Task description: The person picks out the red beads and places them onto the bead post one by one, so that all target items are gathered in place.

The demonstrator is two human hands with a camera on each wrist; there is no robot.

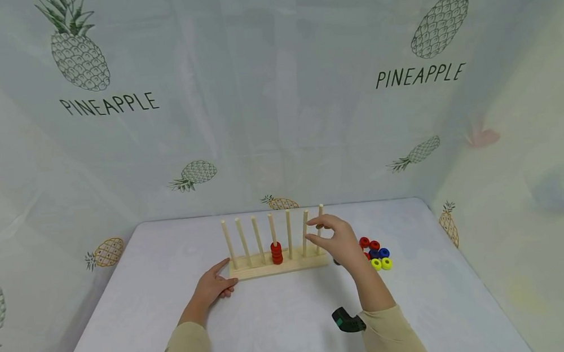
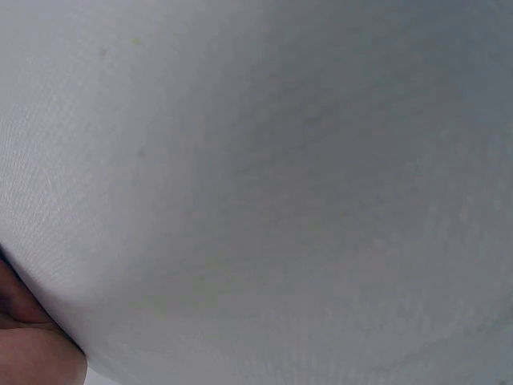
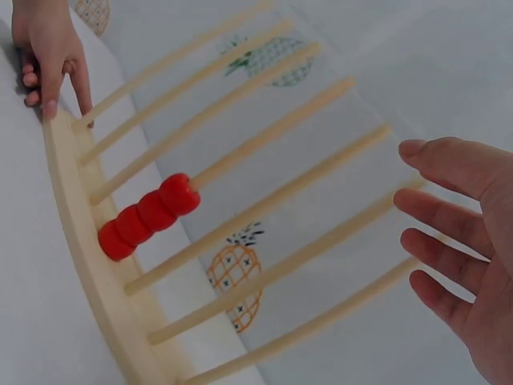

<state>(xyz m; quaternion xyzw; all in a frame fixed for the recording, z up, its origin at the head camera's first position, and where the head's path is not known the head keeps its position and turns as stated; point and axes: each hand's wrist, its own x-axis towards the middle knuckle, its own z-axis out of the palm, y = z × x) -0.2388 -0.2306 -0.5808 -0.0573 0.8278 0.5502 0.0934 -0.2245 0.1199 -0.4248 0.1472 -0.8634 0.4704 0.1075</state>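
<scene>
A wooden peg rack (image 1: 280,265) with several upright pegs stands on the table, its middle peg bearing a stack of red beads (image 1: 276,253). My left hand (image 1: 212,285) grips the left end of its base, thumb at the front edge and forefinger behind. Beside the rightmost pegs, my right hand (image 1: 340,241) is raised with thumb and fingers apart; nothing is held in it. The right wrist view shows those parted fingers near the peg tops and the red beads (image 3: 148,216) low on their peg. The left wrist view catches only a bit of hand (image 2: 40,353).
Loose red beads (image 1: 364,242), blue beads (image 1: 384,253) and yellow beads (image 1: 386,263) lie right of the rack, partly hidden by my right hand and wrist. A pineapple-print cloth (image 1: 276,114) hangs behind the white table (image 1: 276,324).
</scene>
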